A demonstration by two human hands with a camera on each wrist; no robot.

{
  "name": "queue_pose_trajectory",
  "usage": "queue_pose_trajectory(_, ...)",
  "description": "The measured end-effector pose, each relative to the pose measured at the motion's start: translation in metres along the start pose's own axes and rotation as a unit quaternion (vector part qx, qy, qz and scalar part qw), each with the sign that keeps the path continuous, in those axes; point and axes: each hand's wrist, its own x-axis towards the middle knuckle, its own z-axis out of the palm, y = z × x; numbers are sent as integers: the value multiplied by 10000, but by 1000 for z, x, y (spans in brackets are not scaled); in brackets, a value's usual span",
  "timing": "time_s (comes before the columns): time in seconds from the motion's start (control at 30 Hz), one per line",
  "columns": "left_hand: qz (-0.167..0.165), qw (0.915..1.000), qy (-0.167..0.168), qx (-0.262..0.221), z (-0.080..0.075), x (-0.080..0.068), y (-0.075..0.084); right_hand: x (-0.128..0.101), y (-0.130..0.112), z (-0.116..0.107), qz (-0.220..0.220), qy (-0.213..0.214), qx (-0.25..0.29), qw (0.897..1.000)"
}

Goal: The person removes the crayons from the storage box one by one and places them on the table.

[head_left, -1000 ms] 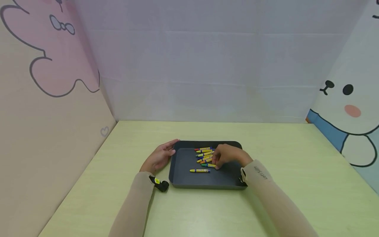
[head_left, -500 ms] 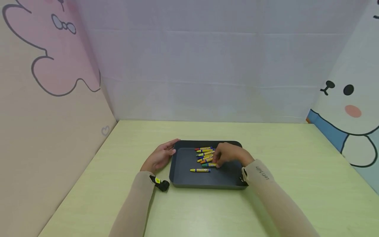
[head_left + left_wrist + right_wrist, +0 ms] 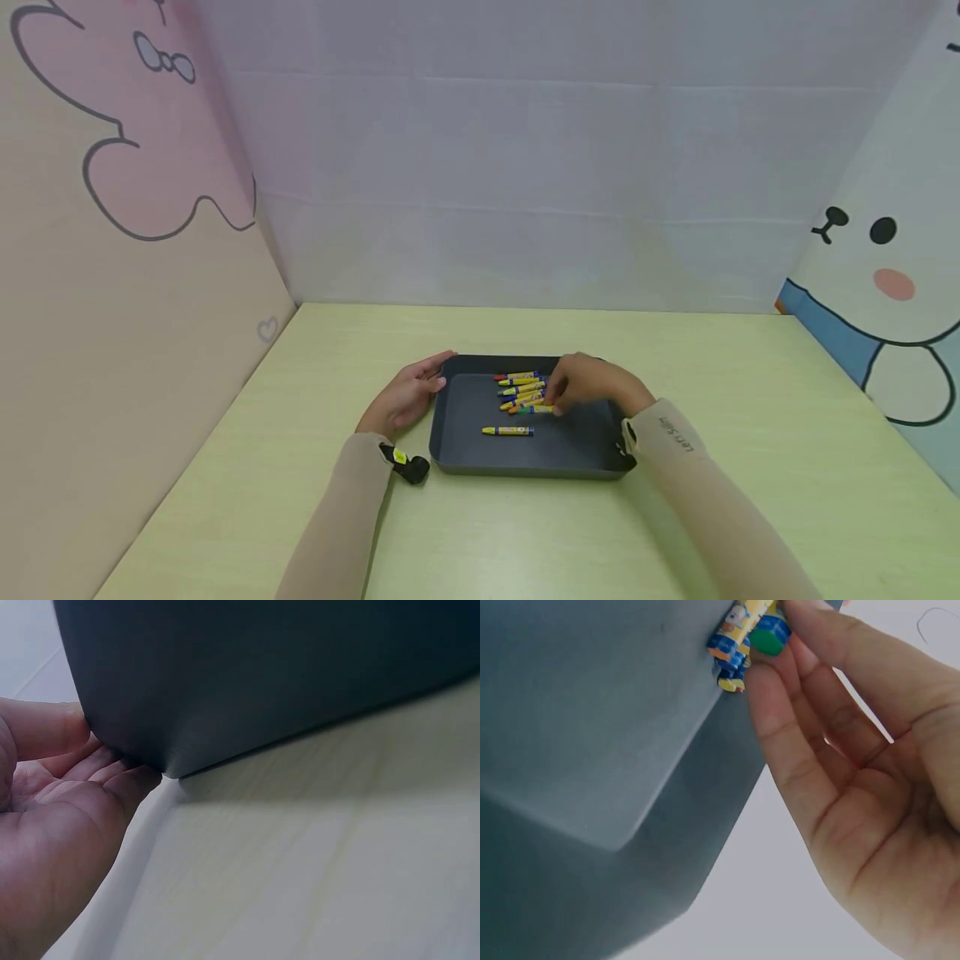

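Note:
My right hand [image 3: 588, 383] pinches a green crayon [image 3: 531, 410] in a yellow wrapper between thumb and fingertips, low over the dark grey tray [image 3: 570, 442]. Beside it in the tray lies a loose row of several crayons [image 3: 521, 390], red, yellow, blue and orange among them. Their right ends are partly covered by the hand. In the right wrist view, the green end of the held crayon [image 3: 771, 637] shows by an orange one [image 3: 731, 634]. A single yellow crayon [image 3: 507, 431] lies nearer the tray's front. My left hand [image 3: 402, 398] rests against the tray's left side, thumb and fairly straight fingers touching it.
The tray stands on a pale yellow-green table [image 3: 712, 392]. A white sheet [image 3: 525, 192] hangs behind the table's back edge, and walls with cartoon drawings stand at left and right. A black wrist camera [image 3: 411, 469] sits close to the tray's left front corner.
My right hand has moved slightly back and to the right. The green crayon has shifted backward with it, up against the row. My left hand and the tray have stayed in place.

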Motion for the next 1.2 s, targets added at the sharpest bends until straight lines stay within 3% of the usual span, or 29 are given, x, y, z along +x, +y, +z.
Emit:
queue_pose_trajectory(0.37,27,10000,-18,-5,0,0,0,-11,4,-13,-93,225,39,9997)
queue_pose_trajectory(0.73,-2,10000,71,18,2,-1,0,-25,22,-26,87,481,89,9988)
queue_pose_trajectory(1.2,-28,9998,-79,174,1,-1,1,-40,47,-37,463,1115,-151,9926)
